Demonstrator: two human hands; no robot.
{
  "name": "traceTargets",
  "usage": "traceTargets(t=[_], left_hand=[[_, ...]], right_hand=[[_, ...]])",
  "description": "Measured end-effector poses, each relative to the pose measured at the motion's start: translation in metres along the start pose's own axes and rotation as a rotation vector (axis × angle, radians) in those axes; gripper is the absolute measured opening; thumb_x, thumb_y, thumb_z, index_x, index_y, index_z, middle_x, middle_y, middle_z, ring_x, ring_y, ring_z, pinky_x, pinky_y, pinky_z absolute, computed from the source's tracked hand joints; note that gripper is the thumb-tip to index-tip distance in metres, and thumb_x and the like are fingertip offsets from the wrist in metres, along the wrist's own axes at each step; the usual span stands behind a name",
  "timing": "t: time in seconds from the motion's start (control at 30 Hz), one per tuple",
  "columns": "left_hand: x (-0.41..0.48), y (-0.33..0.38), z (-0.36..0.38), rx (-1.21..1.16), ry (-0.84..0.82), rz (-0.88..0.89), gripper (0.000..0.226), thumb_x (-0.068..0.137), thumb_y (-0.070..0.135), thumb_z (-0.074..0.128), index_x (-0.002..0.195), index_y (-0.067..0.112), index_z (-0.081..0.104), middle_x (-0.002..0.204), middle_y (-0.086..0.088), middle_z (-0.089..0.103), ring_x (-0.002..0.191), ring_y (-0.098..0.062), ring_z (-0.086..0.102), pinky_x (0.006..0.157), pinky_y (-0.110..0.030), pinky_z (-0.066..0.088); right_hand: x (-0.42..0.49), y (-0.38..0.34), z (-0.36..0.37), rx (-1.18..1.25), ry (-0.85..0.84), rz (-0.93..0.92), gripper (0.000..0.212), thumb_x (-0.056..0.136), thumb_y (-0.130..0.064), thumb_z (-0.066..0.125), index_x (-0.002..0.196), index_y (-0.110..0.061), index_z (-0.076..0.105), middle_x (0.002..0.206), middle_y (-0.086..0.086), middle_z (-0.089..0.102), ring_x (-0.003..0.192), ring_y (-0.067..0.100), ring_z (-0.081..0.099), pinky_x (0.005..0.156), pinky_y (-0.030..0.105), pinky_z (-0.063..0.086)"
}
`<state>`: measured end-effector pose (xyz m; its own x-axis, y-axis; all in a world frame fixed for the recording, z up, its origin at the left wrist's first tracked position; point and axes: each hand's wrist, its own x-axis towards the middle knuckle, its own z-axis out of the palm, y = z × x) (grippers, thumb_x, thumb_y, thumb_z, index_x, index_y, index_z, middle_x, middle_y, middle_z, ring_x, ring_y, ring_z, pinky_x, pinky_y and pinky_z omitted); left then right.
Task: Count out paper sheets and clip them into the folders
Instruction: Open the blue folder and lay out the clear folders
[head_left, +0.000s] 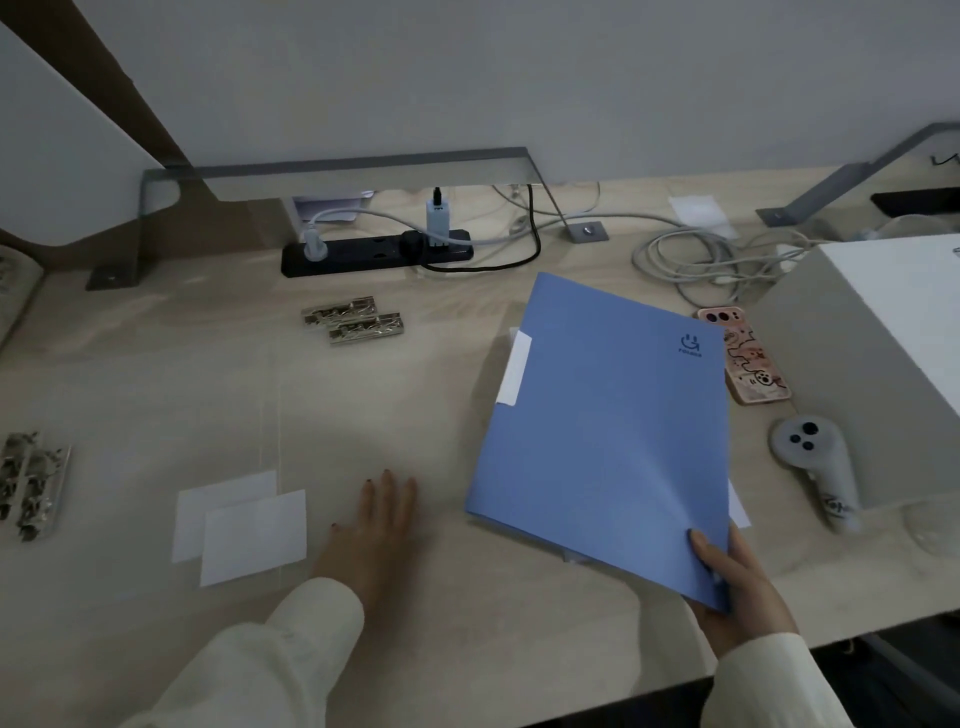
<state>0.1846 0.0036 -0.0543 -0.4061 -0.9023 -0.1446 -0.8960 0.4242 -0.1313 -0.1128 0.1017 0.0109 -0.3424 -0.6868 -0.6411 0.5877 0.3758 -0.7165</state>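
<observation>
Right hand's (737, 603) fingers (702, 548) pinch the closed blue folder's (608, 415) near corner; left hand's (374, 525) fingers lie straight, flat on the desk (389, 395).

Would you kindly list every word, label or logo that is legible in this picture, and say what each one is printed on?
Nothing can be quoted with confidence.
Blue paper folder: smiley logo with a short word beneath, too blurred to read.
White handheld controller: dark marking on its handle, unreadable.
Pink cartoon-printed phone case: drawings only, no legible lettering.
</observation>
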Motion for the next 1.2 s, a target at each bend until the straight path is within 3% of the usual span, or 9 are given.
traceTargets(t=[0.07, 0.2, 0.33, 0.47, 0.57, 0.7, 0.8, 0.97, 1.2], left_hand=[[-0.008, -0.010, -0.008, -0.079, 0.127, 0.024, 0.068, 0.074, -0.014, 0.034, 0.140, 0.000, 0.026, 0.144, -0.025, 0.036, 0.123, -0.038, 0.051, 0.069, -0.046, 0.059], [-0.019, -0.027, -0.015, -0.259, 0.205, 0.023, 0.089, 0.035, -0.015, 0.072, 0.118, 0.008, 0.049, 0.102, -0.012, 0.074, 0.064, -0.021, 0.073, 0.029, -0.025, 0.043], [-0.028, -0.043, -0.045, -0.259, 0.355, -0.006, 0.046, 0.067, 0.005, 0.043, 0.112, 0.004, 0.048, 0.095, -0.007, 0.076, 0.037, -0.021, 0.058, 0.025, -0.024, 0.033], [-0.029, -0.050, -0.063, -0.277, 0.411, -0.068, 0.050, 0.064, 0.001, 0.051, 0.114, 0.005, 0.058, 0.064, -0.013, 0.071, 0.025, -0.019, 0.036, 0.027, -0.015, 0.011], [-0.031, -0.052, -0.066, -0.242, 0.487, -0.062, 0.067, 0.047, -0.009, 0.064, 0.113, 0.002, 0.057, 0.060, -0.013, 0.069, 0.028, -0.018, 0.049, 0.027, -0.020, 0.027], [-0.031, -0.051, -0.053, -0.160, 0.541, -0.016, 0.069, 0.050, -0.009, 0.060, 0.116, 0.004, 0.046, 0.098, -0.006, 0.075, 0.044, -0.015, 0.062, 0.043, -0.021, 0.042], [-0.033, -0.047, -0.048, -0.280, 0.493, -0.002, 0.101, 0.044, -0.013, 0.069, 0.136, 0.011, 0.036, 0.104, -0.006, 0.074, 0.061, -0.013, 0.070, 0.045, -0.016, 0.044], [-0.037, -0.040, -0.030, -0.318, 0.361, 0.073, 0.089, 0.065, 0.001, 0.031, 0.147, 0.016, 0.000, 0.115, -0.006, 0.069, 0.087, -0.012, 0.072, 0.039, -0.013, 0.043], [-0.033, -0.031, -0.014, -0.289, 0.356, 0.128, 0.056, 0.069, 0.003, 0.034, 0.124, 0.012, 0.044, 0.115, -0.009, 0.069, 0.095, -0.016, 0.070, 0.042, -0.016, 0.050]], right_hand=[[0.001, -0.003, 0.000, 0.020, -0.014, -0.030, 0.035, 0.090, -0.004, 0.044, 0.097, -0.034, 0.059, 0.106, -0.004, 0.064, 0.089, 0.022, 0.062, 0.059, 0.030, 0.060], [0.008, -0.012, 0.002, 0.027, 0.012, -0.082, 0.037, 0.090, -0.003, 0.044, 0.118, -0.026, 0.051, 0.104, -0.005, 0.063, 0.084, 0.018, 0.064, 0.052, 0.027, 0.059], [0.021, -0.020, 0.023, -0.124, -0.032, -0.139, 0.037, 0.087, -0.001, 0.049, 0.112, -0.028, 0.056, 0.111, 0.000, 0.064, 0.096, 0.026, 0.061, 0.069, 0.033, 0.059], [0.029, 0.006, 0.076, -0.359, -0.154, -0.149, 0.033, 0.087, 0.000, 0.052, 0.112, -0.020, 0.055, 0.117, 0.011, 0.062, 0.099, 0.028, 0.061, 0.086, 0.038, 0.052], [0.035, 0.045, 0.118, -0.456, -0.170, -0.142, 0.029, 0.089, -0.003, 0.051, 0.113, -0.018, 0.053, 0.116, 0.012, 0.061, 0.092, 0.026, 0.061, 0.080, 0.037, 0.053], [0.041, 0.083, 0.151, -0.413, -0.115, -0.055, 0.036, 0.090, 0.000, 0.043, 0.121, -0.020, 0.044, 0.113, 0.009, 0.054, 0.097, 0.031, 0.057, 0.069, 0.039, 0.054], [0.043, 0.102, 0.155, -0.448, -0.062, -0.093, 0.038, 0.088, 0.002, 0.042, 0.111, -0.028, 0.051, 0.120, 0.012, 0.059, 0.106, 0.033, 0.058, 0.086, 0.051, 0.052], [0.043, 0.113, 0.165, -0.468, 0.051, -0.089, 0.043, 0.088, 0.006, 0.041, 0.125, -0.012, 0.052, 0.131, 0.013, 0.054, 0.119, 0.032, 0.050, 0.103, 0.048, 0.042], [0.045, 0.117, 0.163, -0.079, -0.002, 0.063, 0.034, 0.086, 0.003, 0.046, 0.117, -0.004, 0.058, 0.114, 0.021, 0.063, 0.089, 0.029, 0.062, 0.064, 0.028, 0.056]])
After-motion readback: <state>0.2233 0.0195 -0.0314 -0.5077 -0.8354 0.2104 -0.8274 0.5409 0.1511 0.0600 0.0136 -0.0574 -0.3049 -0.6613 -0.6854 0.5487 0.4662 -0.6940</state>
